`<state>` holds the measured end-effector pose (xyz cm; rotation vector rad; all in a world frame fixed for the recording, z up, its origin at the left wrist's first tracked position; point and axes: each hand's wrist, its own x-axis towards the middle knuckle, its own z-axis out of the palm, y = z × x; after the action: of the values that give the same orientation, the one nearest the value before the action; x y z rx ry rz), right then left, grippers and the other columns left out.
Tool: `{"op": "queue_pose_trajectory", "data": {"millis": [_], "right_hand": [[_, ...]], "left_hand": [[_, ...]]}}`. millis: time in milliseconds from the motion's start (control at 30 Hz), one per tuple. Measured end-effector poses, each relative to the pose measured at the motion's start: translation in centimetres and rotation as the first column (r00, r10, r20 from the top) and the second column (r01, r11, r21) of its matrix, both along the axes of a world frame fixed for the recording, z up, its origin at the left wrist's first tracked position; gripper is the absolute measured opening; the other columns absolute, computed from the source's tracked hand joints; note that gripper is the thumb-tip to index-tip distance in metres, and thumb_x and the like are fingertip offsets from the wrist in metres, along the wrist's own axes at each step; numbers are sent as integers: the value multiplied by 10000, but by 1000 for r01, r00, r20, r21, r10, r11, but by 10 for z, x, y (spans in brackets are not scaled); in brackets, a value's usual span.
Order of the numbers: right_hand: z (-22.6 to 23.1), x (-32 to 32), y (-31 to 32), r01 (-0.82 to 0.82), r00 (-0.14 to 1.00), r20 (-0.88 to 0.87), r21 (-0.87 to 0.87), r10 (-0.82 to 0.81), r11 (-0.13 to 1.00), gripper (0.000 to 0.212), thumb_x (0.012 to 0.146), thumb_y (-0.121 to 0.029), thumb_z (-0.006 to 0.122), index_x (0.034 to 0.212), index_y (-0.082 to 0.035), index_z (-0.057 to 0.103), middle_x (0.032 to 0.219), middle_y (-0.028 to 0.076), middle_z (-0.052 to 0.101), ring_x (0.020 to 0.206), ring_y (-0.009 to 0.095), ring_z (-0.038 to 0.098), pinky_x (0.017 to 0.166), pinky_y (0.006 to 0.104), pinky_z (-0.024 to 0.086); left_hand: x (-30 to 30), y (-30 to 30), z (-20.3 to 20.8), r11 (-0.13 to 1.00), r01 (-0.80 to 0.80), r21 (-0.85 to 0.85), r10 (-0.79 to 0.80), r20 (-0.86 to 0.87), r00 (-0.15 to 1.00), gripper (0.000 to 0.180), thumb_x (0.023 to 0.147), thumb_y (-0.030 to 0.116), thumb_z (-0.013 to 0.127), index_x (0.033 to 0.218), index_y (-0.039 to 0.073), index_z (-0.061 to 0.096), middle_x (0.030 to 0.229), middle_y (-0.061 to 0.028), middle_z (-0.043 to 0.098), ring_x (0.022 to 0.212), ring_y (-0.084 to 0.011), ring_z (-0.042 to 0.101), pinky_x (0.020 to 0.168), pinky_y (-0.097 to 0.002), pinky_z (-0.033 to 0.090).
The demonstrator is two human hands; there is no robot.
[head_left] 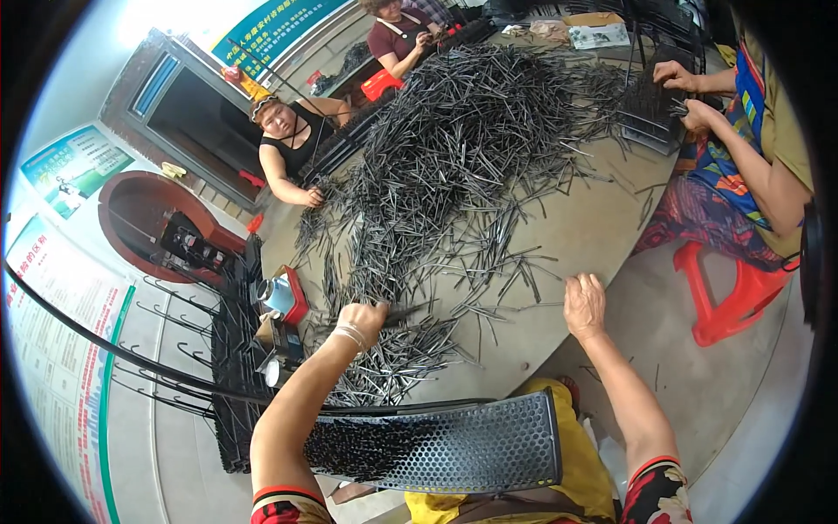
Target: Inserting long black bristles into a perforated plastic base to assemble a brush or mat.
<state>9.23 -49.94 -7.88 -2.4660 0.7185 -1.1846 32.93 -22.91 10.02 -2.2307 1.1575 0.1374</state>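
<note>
My left hand is closed around a bunch of thin dark metal rods at the near side of a big round table. A large heap of the same rods covers the table's middle and far side. My right hand rests flat on the table's near edge, fingers spread, holding nothing. A black perforated tray lies across my lap, partly filled with rods at its left end.
Three other people sit around the table: one at the far left, one at the far end, one at the right on a red plastic stool, handling rods by a black rack. Black racks stand at my left.
</note>
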Motion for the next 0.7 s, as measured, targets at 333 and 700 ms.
{"op": "queue_pose_trajectory", "data": {"millis": [333,700], "right_hand": [[-5,-4,0,61,995,80,-16,-60,998,138,769,-61,512,877,3,568,778,170,541,740,337,513,703,405,417],[-1,-33,-14,-247,967,221,679,128,692,90,788,-32,495,730,10,550,603,43,560,491,95,508,428,229,395]], "left_hand": [[26,-13,28,-162,-647,-745,65,-662,747,270,520,-18,657,763,-49,542,671,-112,587,547,-235,574,517,-330,474],[-19,0,91,-448,-855,-261,-504,-716,483,78,688,17,559,734,-45,552,650,-134,566,565,-260,565,547,-359,488]]}}
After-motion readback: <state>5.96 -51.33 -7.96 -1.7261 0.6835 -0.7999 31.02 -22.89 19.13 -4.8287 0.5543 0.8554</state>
